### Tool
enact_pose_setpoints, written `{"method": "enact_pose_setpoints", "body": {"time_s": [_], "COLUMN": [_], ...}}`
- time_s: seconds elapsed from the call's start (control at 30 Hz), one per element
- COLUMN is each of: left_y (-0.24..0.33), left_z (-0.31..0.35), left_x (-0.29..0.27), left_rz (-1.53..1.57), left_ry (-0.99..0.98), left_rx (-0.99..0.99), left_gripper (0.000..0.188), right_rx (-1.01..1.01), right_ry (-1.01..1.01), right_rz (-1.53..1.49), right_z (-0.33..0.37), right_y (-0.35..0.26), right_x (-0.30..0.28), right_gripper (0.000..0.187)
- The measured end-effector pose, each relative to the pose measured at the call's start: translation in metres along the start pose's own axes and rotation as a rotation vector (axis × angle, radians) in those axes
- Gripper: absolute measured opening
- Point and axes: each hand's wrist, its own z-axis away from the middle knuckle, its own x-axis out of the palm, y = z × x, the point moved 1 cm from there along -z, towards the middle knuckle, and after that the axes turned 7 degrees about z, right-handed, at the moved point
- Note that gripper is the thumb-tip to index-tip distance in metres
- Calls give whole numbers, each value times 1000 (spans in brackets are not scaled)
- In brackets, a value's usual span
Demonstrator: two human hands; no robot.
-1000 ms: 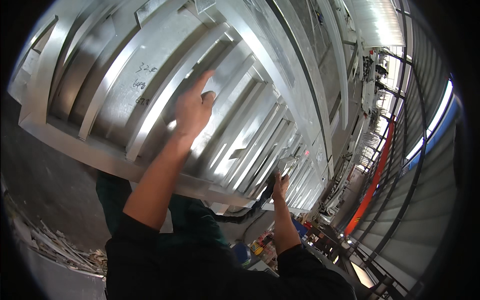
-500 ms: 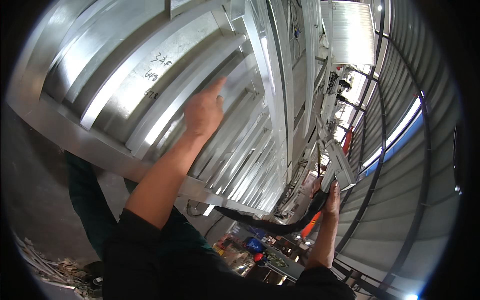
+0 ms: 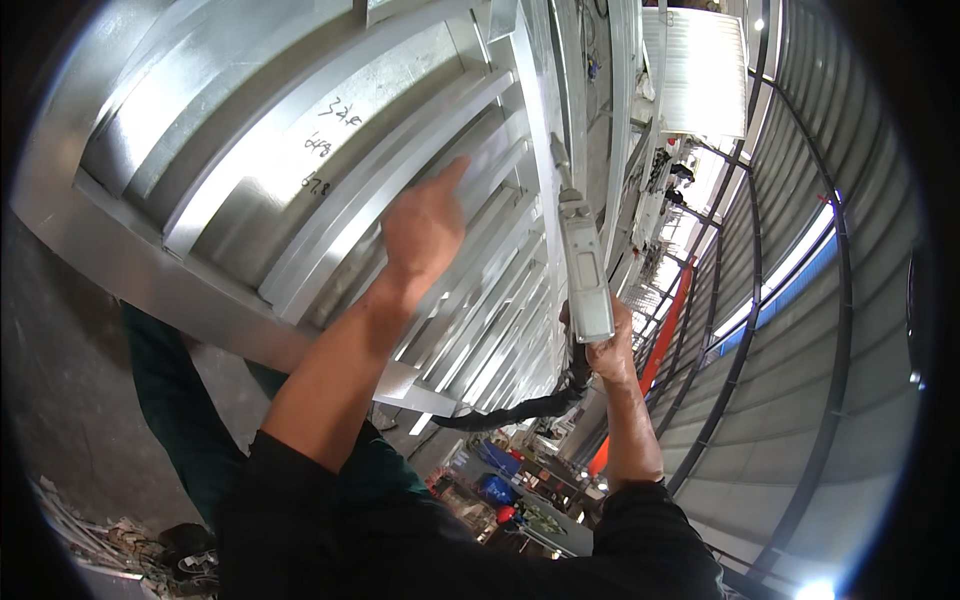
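In my right hand (image 3: 617, 350) is a pale grey welding gun (image 3: 588, 265) with a boxy body and a narrow nozzle pointing up and away. My fingers wrap round its lower end, partly hidden behind the body. A thick black hose (image 3: 520, 411) hangs from it and runs off to the left. The nozzle is close to the right side of a silvery metal frame (image 3: 290, 345) with several parallel slats. Over the slats, my left hand (image 3: 424, 235) holds nothing; its index finger stretches out toward a slat, while the other fingers curl in.
Handwritten marks are on a flat metal panel (image 3: 290, 185) between the slats. Scrap strips (image 3: 110, 545) lie on the floor at lower left. An orange-red beam (image 3: 668, 330) and a corrugated wall (image 3: 800, 400) are at right. Blue and red items (image 3: 497, 490) stand below the hose.
My right hand has brought the welding gun left and up, closer to the frame, turning its nozzle away from me. My left hand has shifted slightly in the picture, still with one finger out.
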Motion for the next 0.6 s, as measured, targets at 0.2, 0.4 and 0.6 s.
{"method": "enact_pose_setpoints", "body": {"time_s": [0.2, 0.4, 0.6], "left_y": [4, 4, 7], "left_z": [1, 0, -2], "left_x": [-1, -2, -3], "left_rz": [11, -39, -58], "left_ry": [34, 28, 44], "left_rx": [46, 77, 81], "left_gripper": [47, 50, 52], "right_rx": [-56, -114, -95], "right_ry": [15, -60, -52], "right_rz": [2, -46, 6], "right_z": [-15, -30, -40], "right_y": [12, 22, 24], "right_x": [10, 22, 23], "right_gripper": [80, 78, 68]}}
